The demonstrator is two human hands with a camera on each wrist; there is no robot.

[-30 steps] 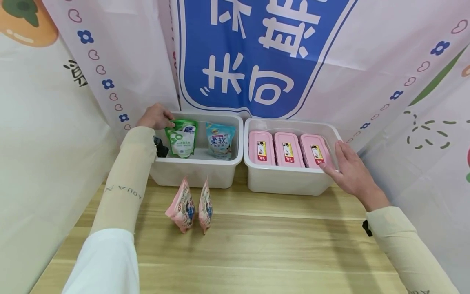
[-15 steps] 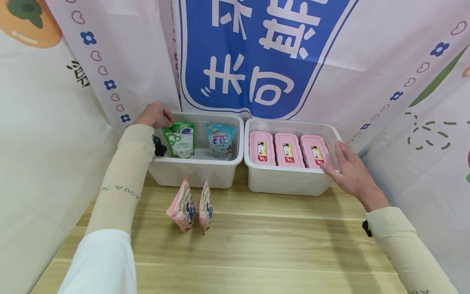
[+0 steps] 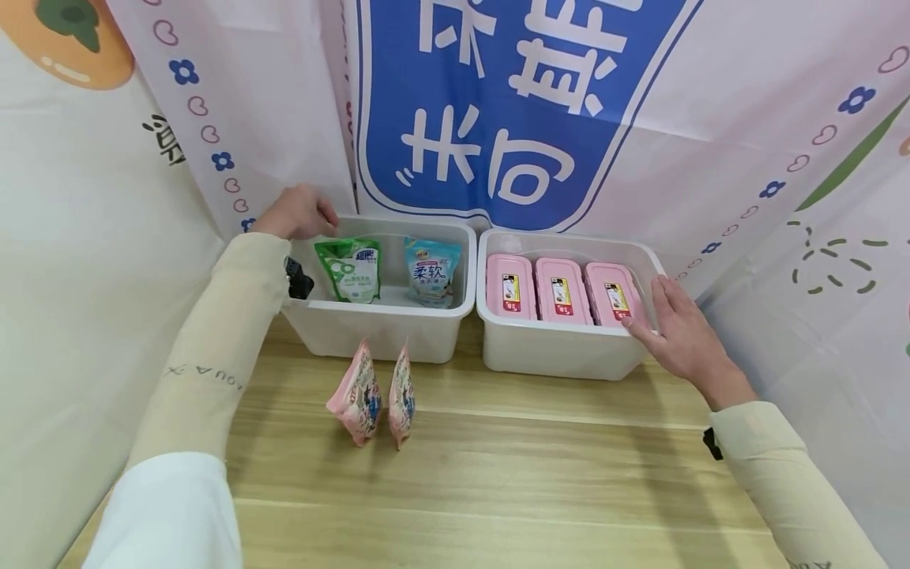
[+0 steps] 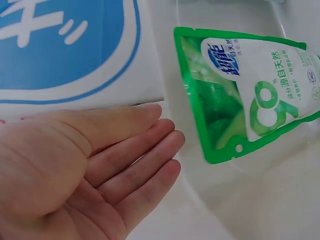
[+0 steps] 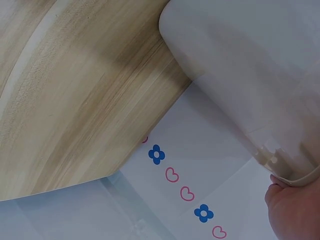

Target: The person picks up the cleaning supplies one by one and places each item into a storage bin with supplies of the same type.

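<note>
Left hand (image 3: pixel 295 213): earlier had pinched the upper left corner of the green pouch (image 3: pixel 353 274); had since let go and hung apart from it, near the back left corner of the left white bin (image 3: pixel 437 336). Left sleeve (image 3: pixel 202 340): had swung farther leftward. Green pouch: had shifted slightly toward the bin's left wall, its upper corner freed.

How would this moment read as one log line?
left hand: empty, near green pouch | right hand: touching right bin | left bin: green pouch, blue pouch | right bin: three pink boxes | table: two pink packets
</note>
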